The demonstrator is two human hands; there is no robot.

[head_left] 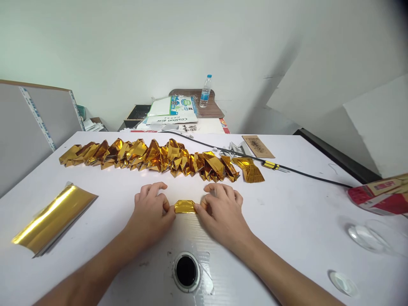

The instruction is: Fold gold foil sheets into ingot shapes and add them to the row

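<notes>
A small folded piece of gold foil paper [185, 206] lies flat on the white table [287, 221] in front of me. My left hand [151, 210] pinches its left end with curled fingers. My right hand [221, 206] pinches its right end in the same way. Behind them runs a long row of folded gold foil shapes [159, 157] across the table.
A stack of flat gold foil sheets [52, 219] lies at the left. A black cable [302, 172] and a yellow-handled tool [271, 165] cross the back right. A round hole [186, 271] sits near the front edge. A red carton [379, 197] and clear plastic lids [363, 236] are at right.
</notes>
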